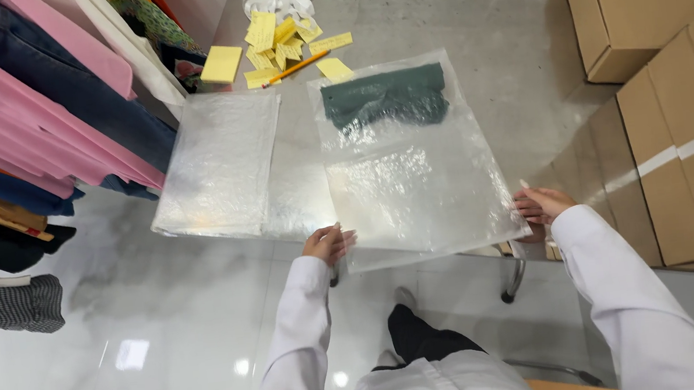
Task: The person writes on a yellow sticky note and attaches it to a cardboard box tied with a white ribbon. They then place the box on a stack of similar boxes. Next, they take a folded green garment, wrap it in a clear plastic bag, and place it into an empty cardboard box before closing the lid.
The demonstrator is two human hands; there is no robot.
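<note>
Left hand and right hand pinching the near corners of the clear bag mid-frame, dark green garment bunched at its far end, likely to slide or crumple if tilted, slippery plastic.

The table shows only a bare strip; the stack of clear bags hides its left part. The tips of the left hand and right hand tuck under the near edge of the bag. The yellow tags are too small to read. The boxes and hanging clothes run off the picture's edges.
</note>
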